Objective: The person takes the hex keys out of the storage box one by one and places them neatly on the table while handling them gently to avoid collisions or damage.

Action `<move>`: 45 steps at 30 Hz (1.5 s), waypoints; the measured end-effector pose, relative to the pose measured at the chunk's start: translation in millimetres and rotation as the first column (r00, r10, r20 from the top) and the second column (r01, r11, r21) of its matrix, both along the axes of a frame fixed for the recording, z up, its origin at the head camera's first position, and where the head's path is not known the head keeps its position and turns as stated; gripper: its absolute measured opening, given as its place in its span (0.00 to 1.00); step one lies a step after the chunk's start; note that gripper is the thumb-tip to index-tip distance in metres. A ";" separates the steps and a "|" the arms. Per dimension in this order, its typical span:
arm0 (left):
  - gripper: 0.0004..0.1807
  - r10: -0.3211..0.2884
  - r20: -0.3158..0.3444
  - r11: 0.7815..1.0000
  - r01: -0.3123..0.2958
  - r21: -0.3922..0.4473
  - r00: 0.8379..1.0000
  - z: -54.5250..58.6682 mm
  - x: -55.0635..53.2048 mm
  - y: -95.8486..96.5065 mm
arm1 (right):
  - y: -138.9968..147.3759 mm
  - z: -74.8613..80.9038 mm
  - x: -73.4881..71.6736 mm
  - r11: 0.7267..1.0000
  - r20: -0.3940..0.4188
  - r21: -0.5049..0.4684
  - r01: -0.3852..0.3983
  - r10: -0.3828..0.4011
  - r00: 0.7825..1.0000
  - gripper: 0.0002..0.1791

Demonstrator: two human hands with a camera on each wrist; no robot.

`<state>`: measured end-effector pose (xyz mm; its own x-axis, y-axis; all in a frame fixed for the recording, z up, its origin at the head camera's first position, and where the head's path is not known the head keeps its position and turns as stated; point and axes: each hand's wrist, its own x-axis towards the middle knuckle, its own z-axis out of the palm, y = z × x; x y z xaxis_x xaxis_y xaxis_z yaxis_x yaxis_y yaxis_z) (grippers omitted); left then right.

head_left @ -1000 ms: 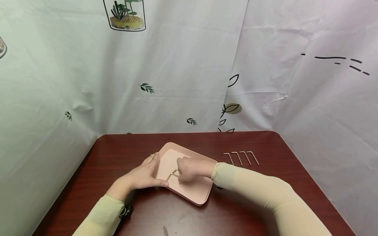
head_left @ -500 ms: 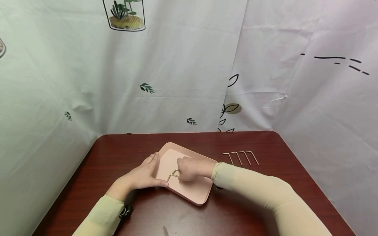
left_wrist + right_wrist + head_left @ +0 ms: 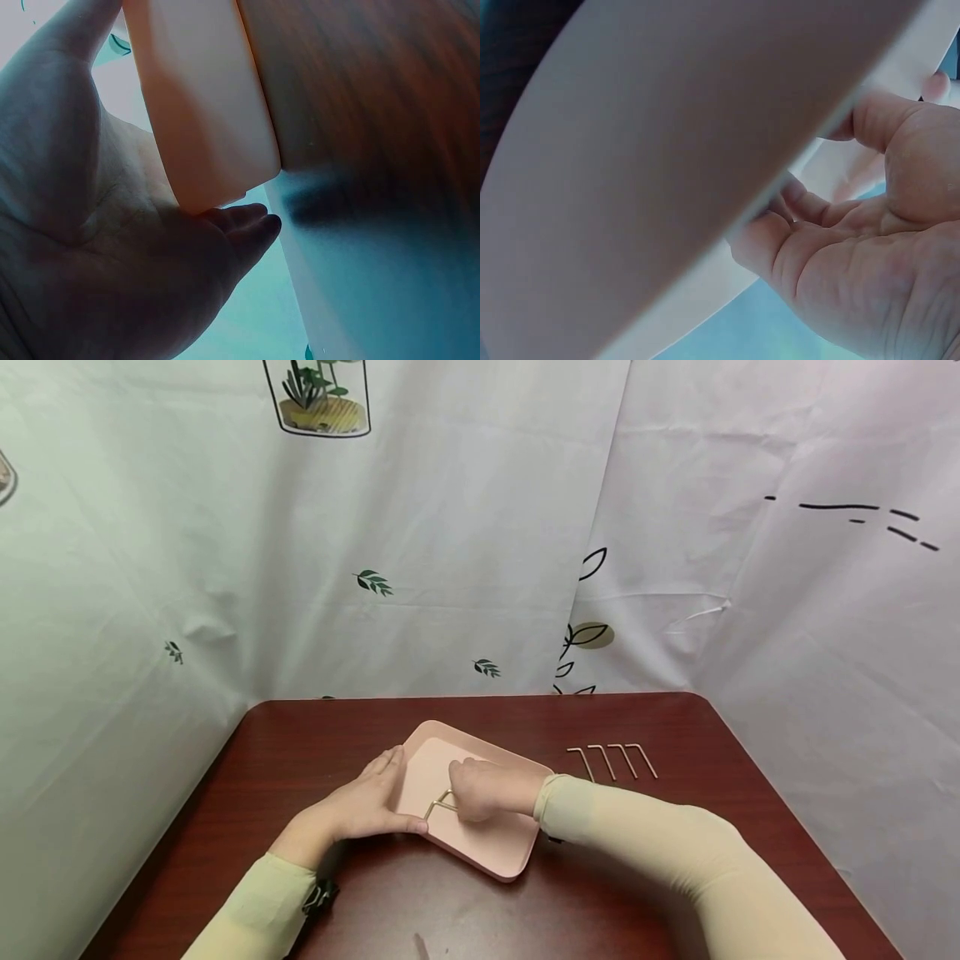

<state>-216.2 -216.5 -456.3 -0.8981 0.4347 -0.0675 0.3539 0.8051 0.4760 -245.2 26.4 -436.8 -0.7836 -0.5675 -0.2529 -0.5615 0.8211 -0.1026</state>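
Bent brass-coloured rods (image 3: 437,803) are lying inside the pink tray (image 3: 498,847), toward its left end, partly covered by the right hand (image 3: 483,789). The tray itself is sitting askew on a glossy dark-red table (image 3: 360,727), which is showing wood grain and catching light in front of the tray. Four slim L-shaped rods (image 3: 607,762) are lying in a row right of the tray, well apart from it. Behind the tray and to both sides, pale creased cloth (image 3: 450,510) is hanging, printed with leaf sprigs and a potted plant. The right arm, in a cream sleeve (image 3: 660,827), is reaching over the tray's right end; its fingers are curling downward, but I cannot tell whether they are gripping a rod. The left hand (image 3: 367,806) is bracing the tray's left end, fingers extended, thumb spread apart along the near rim, a black strap (image 3: 320,897) sitting below the wrist.
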 end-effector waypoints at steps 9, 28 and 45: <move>0.80 -0.003 0.001 1.000 0.003 0.002 1.000 -1.8 -1.9 -0.3 | 0.9 0.5 2.6 1.000 -0.016 -0.017 0.005 -0.005 1.000 0.05; 0.81 0.004 -0.002 1.000 -0.004 0.003 1.000 -2.9 -0.7 -1.1 | -1.9 -4.9 5.0 1.000 -0.056 -0.004 -0.001 0.001 0.998 0.06; 0.80 0.009 -0.013 1.000 -0.009 -0.001 1.000 -3.1 -0.6 -0.9 | -2.4 -4.0 6.2 1.000 -0.062 0.003 0.001 -0.001 0.998 0.08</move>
<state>-216.7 -217.4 -459.4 -0.9027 0.4265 -0.0563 0.3529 0.8089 0.4704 -239.0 24.0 -440.8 -0.7985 -0.5656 -0.2061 -0.5656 0.8221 -0.0650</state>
